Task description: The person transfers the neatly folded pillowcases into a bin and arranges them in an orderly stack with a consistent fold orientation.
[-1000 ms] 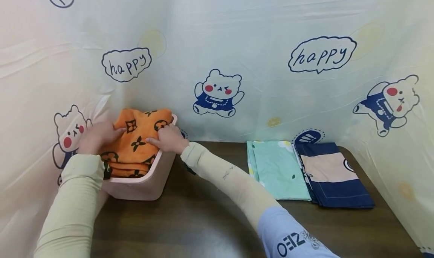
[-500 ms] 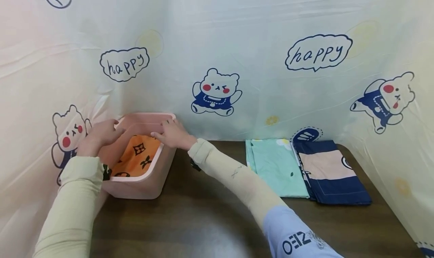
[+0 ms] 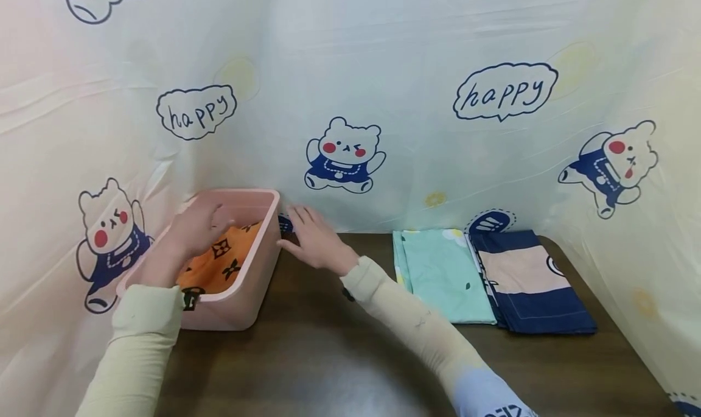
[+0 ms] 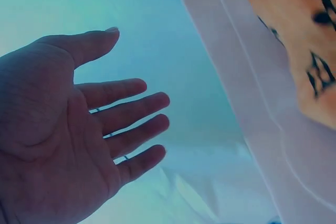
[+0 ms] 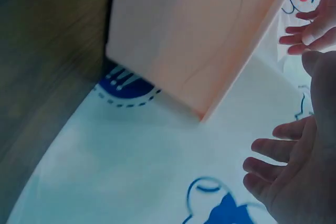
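Observation:
A pink bin (image 3: 227, 313) stands at the left of the table, against the hanging sheet. Inside it lies an orange cloth (image 3: 221, 255) with dark flower-like motifs, below the rim. My left hand (image 3: 191, 231) is over the bin's left side in the head view, palm and spread fingers seen in the left wrist view, holding nothing. Just right of the bin, my right hand (image 3: 317, 240) hovers with fingers extended and nothing in it. The right wrist view shows this hand (image 5: 294, 177) beside the bin's outer wall (image 5: 173, 35).
A folded mint-green cloth (image 3: 443, 277) and a folded navy and pink cloth (image 3: 531, 283) lie side by side at the right of the brown table (image 3: 328, 344). A printed sheet (image 3: 411, 70) with bears hangs behind and along both sides.
The orange cloth has gone from bulging above the rim to lying down inside the bin. My hands have let go; the right one has moved rightward, off the rim.

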Demonstrator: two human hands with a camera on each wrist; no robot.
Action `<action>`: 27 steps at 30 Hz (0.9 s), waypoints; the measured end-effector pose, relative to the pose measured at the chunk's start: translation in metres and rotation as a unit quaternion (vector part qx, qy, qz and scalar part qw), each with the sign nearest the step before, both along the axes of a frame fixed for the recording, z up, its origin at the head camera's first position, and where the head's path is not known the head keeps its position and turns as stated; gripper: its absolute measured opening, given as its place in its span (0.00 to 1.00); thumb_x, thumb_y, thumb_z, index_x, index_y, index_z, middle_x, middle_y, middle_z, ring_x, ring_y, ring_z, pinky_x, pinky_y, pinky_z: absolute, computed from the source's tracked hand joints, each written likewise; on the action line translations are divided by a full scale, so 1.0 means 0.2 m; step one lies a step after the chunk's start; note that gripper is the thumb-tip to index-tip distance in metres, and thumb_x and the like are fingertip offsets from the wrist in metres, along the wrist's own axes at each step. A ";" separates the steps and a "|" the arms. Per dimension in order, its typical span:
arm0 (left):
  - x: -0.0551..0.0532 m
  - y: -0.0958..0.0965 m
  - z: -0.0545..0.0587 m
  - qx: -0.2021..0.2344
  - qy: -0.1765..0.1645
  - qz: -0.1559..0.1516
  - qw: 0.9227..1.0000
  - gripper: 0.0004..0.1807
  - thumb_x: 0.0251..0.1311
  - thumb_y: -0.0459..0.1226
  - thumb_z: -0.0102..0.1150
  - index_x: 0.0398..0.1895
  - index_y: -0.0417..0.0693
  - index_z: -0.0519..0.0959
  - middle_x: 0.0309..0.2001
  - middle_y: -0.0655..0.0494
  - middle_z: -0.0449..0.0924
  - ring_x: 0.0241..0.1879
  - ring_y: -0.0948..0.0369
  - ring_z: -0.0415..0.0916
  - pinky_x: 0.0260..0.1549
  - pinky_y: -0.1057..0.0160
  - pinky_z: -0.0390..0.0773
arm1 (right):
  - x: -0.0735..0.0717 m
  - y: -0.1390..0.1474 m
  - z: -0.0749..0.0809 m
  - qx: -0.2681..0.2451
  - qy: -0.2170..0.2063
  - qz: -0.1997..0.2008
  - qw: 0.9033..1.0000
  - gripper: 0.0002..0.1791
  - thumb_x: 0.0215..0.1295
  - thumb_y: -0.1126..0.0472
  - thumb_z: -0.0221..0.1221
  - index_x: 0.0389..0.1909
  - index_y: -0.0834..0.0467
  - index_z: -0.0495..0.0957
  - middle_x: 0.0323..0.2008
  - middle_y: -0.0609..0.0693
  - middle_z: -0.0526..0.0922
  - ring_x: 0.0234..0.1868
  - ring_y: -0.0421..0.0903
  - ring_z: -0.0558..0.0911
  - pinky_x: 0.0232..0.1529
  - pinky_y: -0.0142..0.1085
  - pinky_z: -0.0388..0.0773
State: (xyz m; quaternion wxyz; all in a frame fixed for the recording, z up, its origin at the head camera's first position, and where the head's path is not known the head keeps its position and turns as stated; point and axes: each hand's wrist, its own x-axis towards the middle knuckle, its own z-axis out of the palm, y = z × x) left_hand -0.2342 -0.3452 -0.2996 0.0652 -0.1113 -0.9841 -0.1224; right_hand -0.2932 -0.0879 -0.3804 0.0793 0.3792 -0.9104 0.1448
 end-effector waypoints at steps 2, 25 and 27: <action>0.01 0.07 0.00 -0.035 0.017 -0.007 0.999 0.30 0.74 0.45 0.53 0.67 0.29 0.67 0.62 0.28 0.73 0.61 0.33 0.70 0.61 0.33 0.66 | 0.01 0.07 -0.03 0.011 0.008 -0.005 1.000 0.46 0.75 0.32 0.43 0.81 0.56 0.47 0.80 0.54 0.54 0.80 0.51 0.53 0.78 0.45 0.50; 0.00 0.99 -0.67 -0.045 0.043 -0.024 0.998 0.24 0.73 0.48 0.57 0.58 0.38 0.79 0.53 0.41 0.82 0.54 0.44 0.79 0.55 0.43 0.76 | 0.07 1.04 -0.40 -0.067 -0.092 -0.114 0.987 0.32 0.78 0.45 0.51 0.71 0.64 0.67 0.67 0.62 0.73 0.69 0.61 0.69 0.68 0.57 0.64; -0.02 1.05 -0.75 -0.023 0.033 -0.030 0.999 0.24 0.73 0.48 0.57 0.58 0.37 0.78 0.54 0.40 0.82 0.54 0.45 0.79 0.55 0.43 0.76 | 0.08 1.11 -0.46 -0.075 -0.099 -0.124 0.984 0.31 0.78 0.47 0.52 0.69 0.66 0.68 0.66 0.64 0.74 0.67 0.62 0.70 0.66 0.58 0.66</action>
